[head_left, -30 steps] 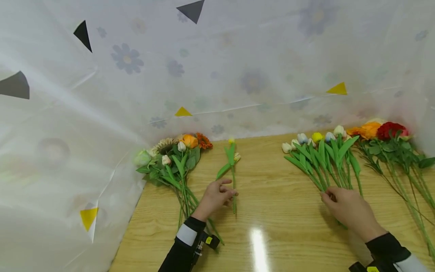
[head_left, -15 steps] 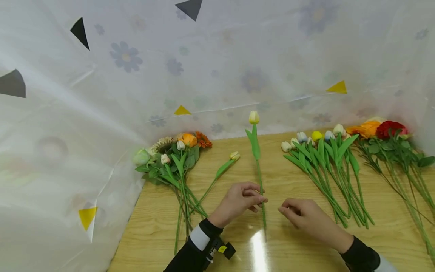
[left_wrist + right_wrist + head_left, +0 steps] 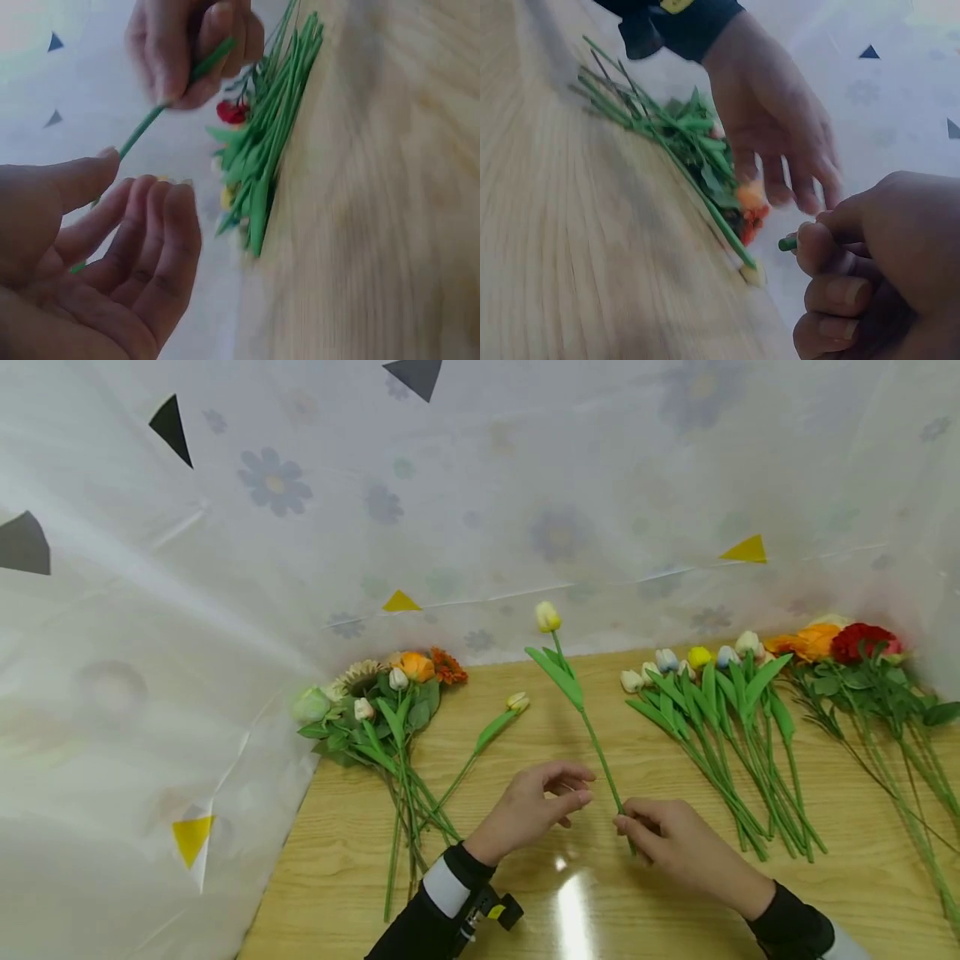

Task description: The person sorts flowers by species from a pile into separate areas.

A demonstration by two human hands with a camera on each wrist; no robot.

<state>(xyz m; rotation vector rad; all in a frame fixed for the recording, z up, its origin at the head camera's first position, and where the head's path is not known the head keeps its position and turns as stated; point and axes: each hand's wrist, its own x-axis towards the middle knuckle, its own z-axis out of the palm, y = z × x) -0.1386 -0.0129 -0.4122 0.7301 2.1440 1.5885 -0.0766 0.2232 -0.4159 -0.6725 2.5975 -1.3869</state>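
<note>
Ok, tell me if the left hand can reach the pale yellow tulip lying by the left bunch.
Likely yes: the left hand seems to hold nothing, and the pale yellow tulip lies close by, its upper part uncovered.

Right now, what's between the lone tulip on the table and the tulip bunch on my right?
In the head view: the raised tulip, your right hand pinching its stem, and your left hand.

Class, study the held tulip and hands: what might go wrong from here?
The right hand pinches the held tulip low on its stem, so the bloom might swing. The open left hand, beside the stem, might knock it. The lying tulip reaches the left bunch, whose stems cross, and could snag if lifted.
</note>
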